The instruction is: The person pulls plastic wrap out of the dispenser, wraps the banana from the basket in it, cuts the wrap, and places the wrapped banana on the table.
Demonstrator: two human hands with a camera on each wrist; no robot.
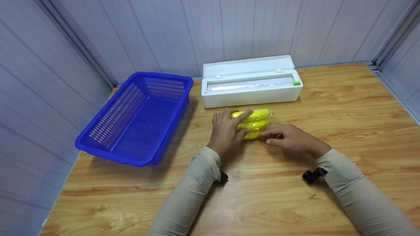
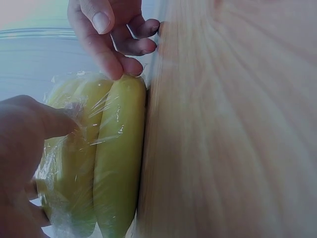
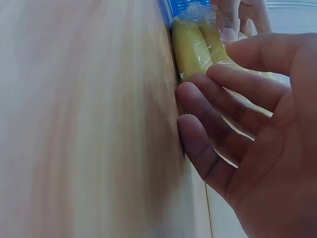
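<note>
A bunch of yellow bananas (image 1: 257,125) in clear cling film lies on the wooden table. My left hand (image 1: 224,131) holds it from the left, index finger stretched over the top and thumb on the near side. In the left wrist view, the thumb of the left hand (image 2: 25,134) presses the wrinkled film between the bananas (image 2: 119,158). At their right end is my right hand (image 1: 292,139), its fingertips touching the wrapped tip. The right wrist view shows the right hand (image 3: 262,119) with loosely bent fingers, thumb apart from them. Part of the bunch is hidden by the left hand.
A blue plastic basket (image 1: 131,157) stands to the left. Behind the bananas is a long white box (image 1: 252,98), lid up, with a roll of film (image 1: 249,84) inside and a green slider (image 1: 296,83) at its right end. Pale panel walls (image 1: 229,32) enclose the table (image 1: 262,203).
</note>
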